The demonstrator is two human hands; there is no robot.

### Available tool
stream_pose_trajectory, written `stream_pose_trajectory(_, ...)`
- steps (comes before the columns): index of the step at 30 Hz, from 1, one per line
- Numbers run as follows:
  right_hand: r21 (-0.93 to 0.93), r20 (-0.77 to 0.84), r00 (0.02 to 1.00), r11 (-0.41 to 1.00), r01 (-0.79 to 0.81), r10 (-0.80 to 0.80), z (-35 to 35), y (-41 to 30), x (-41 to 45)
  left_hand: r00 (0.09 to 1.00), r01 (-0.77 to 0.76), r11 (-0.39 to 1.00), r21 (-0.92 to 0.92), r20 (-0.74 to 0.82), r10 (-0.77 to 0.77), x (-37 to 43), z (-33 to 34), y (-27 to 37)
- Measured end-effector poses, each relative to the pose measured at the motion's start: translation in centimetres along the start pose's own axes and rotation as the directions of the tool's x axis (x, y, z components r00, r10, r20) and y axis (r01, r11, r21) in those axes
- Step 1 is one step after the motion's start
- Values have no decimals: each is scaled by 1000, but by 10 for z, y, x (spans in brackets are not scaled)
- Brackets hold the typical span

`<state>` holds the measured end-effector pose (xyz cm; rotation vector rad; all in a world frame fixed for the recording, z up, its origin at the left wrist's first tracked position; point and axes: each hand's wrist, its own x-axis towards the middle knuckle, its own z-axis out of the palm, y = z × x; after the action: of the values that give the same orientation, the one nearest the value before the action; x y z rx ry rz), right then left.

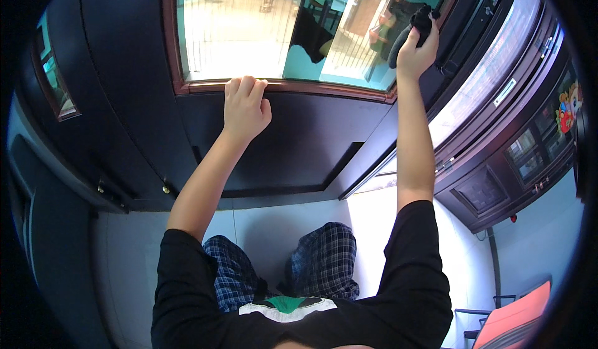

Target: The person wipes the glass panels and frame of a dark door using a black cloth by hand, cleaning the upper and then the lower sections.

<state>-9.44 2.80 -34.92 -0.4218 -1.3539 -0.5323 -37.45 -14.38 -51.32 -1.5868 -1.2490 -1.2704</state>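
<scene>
A dark door point(280, 139) stands before me, with a glass pane point(238, 36) set in a brown frame point(322, 88). The fingers of my left hand point(246, 108) curl over the lower strip of that frame, the thumb bent in beneath it. Out at the pane's right side, my right hand point(417, 52) grips a bunched black cloth point(422, 22) against or very near the glass. Part of the cloth is behind my fingers. Reflections of a bright floor, furniture and a person show in the pane.
On the right are an open doorway point(486, 73) with metal tracks and a dark cabinet point(481, 190) with glass panels. A pink-red seat point(514, 314) stands at lower right. Dark panels point(126, 153) with small brass-coloured knobs point(166, 189) run to the left. White tiles point(261, 218) cover the floor.
</scene>
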Motion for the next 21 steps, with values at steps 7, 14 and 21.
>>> stream_pose_trajectory(7, 160, -27, 981, 969, -186, 193, 9, -23, -81, 1000, 27, 999, 27, -2, -27, -3, 5, -2)
stream_pose_trajectory(14, 252, 53, 998, 967, -44, 31, 42, -107, -86, 998, 39, 999, 7, -39, -39, -3, 5, 0)
stream_pose_trajectory(21, 458, 118, 974, 881, 120, -194, 101, -203, -86, 1000, 15, 1000, -17, -6, -15, -4, 8, -8)
